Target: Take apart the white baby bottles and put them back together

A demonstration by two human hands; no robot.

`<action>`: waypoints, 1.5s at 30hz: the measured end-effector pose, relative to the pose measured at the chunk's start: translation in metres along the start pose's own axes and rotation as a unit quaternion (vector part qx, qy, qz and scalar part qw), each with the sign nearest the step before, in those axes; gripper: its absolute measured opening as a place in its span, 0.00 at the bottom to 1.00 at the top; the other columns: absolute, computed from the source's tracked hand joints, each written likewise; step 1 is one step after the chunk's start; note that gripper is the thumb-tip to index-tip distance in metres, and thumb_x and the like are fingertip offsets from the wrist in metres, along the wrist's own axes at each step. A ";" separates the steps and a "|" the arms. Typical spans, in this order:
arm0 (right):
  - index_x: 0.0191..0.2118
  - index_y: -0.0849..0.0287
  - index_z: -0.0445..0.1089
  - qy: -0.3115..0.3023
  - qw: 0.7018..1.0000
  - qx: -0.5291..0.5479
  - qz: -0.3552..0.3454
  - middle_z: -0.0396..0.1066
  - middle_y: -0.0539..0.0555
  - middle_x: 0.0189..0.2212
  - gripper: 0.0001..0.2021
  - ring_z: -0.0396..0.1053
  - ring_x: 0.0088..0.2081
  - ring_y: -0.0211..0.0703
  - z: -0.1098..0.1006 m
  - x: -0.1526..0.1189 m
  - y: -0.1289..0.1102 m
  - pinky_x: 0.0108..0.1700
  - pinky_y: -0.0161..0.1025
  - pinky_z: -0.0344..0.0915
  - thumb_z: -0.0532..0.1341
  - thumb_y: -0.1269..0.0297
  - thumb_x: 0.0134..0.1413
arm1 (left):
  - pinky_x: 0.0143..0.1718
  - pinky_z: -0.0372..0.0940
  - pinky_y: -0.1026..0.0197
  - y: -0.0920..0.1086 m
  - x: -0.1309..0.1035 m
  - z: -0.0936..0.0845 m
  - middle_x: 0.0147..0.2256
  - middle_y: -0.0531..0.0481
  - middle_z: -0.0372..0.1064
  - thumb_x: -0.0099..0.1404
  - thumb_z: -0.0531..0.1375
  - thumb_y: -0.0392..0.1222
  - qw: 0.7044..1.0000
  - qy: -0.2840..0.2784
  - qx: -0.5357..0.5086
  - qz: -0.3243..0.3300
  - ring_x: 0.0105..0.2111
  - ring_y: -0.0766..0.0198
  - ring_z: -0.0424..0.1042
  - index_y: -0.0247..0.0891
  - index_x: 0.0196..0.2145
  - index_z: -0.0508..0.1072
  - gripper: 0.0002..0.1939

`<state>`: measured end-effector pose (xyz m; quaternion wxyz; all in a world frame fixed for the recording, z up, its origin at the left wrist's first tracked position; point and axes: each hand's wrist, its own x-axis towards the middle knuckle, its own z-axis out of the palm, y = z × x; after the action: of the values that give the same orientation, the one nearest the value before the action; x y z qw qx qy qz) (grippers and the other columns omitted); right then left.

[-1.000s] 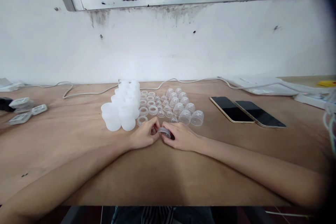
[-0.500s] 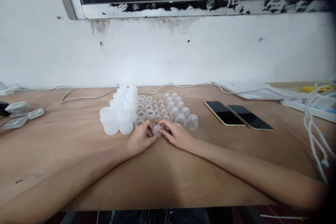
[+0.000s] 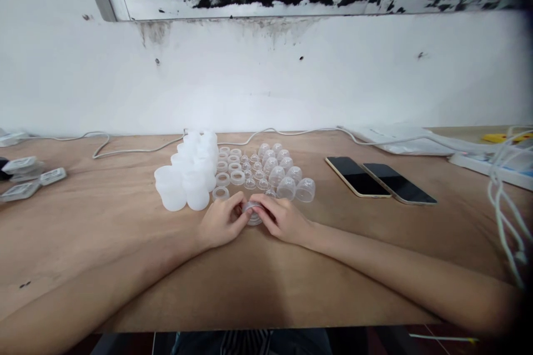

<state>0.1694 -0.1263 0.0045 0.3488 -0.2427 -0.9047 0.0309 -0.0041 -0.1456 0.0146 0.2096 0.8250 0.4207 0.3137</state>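
My left hand (image 3: 225, 219) and my right hand (image 3: 283, 217) meet at the middle of the table, fingers closed on a clear plastic bottle ring (image 3: 254, 221) from both sides. Fingertips cover much of the ring; whether a teat sits in it I cannot make out. Just beyond the hands are rows of loose bottle rings (image 3: 222, 179) and small clear teats (image 3: 250, 183). To their right stand domed clear caps (image 3: 305, 190). Frosted white bottles (image 3: 197, 191) are grouped in rows on the left, near my left hand.
Two phones (image 3: 358, 177) lie side by side on the right of the wooden table (image 3: 200, 294). A white cable (image 3: 145, 151) runs along the wall. A power strip (image 3: 491, 171) and hanging cords (image 3: 499, 205) are far right. Small white boxes (image 3: 20, 191) lie far left.
The bottle ring has been turned between my fingers from a tilted pose, and now sits slightly lower in the view. Both hands keep hold of it. The camera view has shifted slightly.
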 end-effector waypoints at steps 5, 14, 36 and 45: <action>0.43 0.62 0.58 -0.011 0.999 0.034 0.012 0.68 0.53 0.33 0.11 0.64 0.28 0.34 -0.002 0.003 -0.003 0.31 0.32 0.61 0.48 0.72 0.52 | 0.21 0.52 0.68 -0.004 0.000 0.002 0.21 0.57 0.59 0.60 0.48 0.42 0.999 0.014 0.035 -0.006 0.20 0.72 0.59 0.38 0.27 0.57 0.07; 0.46 0.61 0.60 0.005 0.999 0.052 0.007 0.68 0.55 0.36 0.15 0.65 0.31 0.36 0.000 0.000 -0.001 0.34 0.35 0.64 0.49 0.73 0.51 | 0.21 0.51 0.69 -0.004 0.000 0.001 0.20 0.57 0.59 0.59 0.49 0.42 0.999 0.010 0.048 -0.023 0.20 0.71 0.59 0.38 0.26 0.57 0.07; 0.44 0.62 0.65 0.001 0.996 0.073 0.052 0.70 0.54 0.32 0.13 0.66 0.31 0.36 0.000 0.003 -0.001 0.35 0.34 0.63 0.50 0.70 0.52 | 0.21 0.52 0.68 -0.003 0.003 0.003 0.21 0.56 0.62 0.56 0.50 0.42 0.996 -0.011 0.073 -0.059 0.20 0.70 0.61 0.38 0.25 0.59 0.06; 0.38 0.63 0.65 -0.023 0.998 0.059 0.009 0.69 0.54 0.32 0.10 0.66 0.32 0.35 -0.001 0.002 -0.002 0.35 0.33 0.63 0.49 0.73 0.52 | 0.20 0.49 0.68 0.001 0.000 0.001 0.17 0.57 0.57 0.55 0.50 0.43 0.994 -0.022 0.104 -0.028 0.18 0.71 0.56 0.37 0.22 0.58 0.08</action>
<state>0.1681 -0.1270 0.0073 0.3409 -0.2291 -0.9070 0.0930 -0.0023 -0.1462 0.0144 0.1404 0.8369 0.4691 0.2445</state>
